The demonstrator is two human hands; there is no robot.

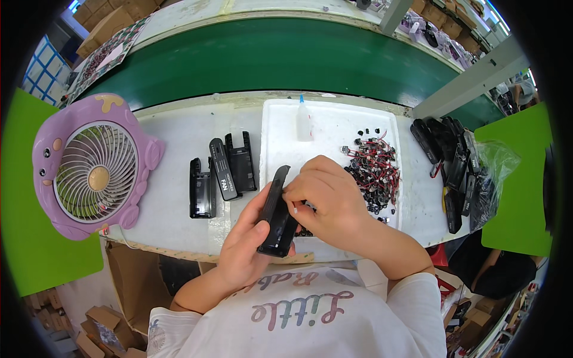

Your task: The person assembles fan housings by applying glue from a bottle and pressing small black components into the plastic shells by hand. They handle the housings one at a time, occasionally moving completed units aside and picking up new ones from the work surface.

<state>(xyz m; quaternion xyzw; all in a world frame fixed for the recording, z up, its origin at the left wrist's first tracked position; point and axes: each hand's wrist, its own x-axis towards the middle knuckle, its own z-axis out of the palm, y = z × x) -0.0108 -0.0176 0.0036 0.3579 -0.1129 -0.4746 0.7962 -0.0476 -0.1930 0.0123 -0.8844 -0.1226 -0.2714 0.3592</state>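
Observation:
In my left hand (239, 247) is a long black plastic housing (276, 230), held tilted in front of my chest with the thumb along its side. My right hand (331, 197) is closed in a pinch at the housing's right edge. A small whitish bit shows by its fingertips; what it is, I cannot make out. Left of my hands lie several more black housings (203, 200), one bearing pale lettering. Beyond my right hand, a heap of small black parts with red and black wires (373, 167) rests in a white foam tray (276, 110).
A squeeze bottle with a blue tip (304, 124) lies in the tray. At the left stands a purple animal-shaped fan (45, 140). More black housings (456, 164) and a clear plastic bag (498, 170) are piled at the right. Beyond the table runs a green conveyor belt (256, 56); a pale post (474, 80) slants at the right.

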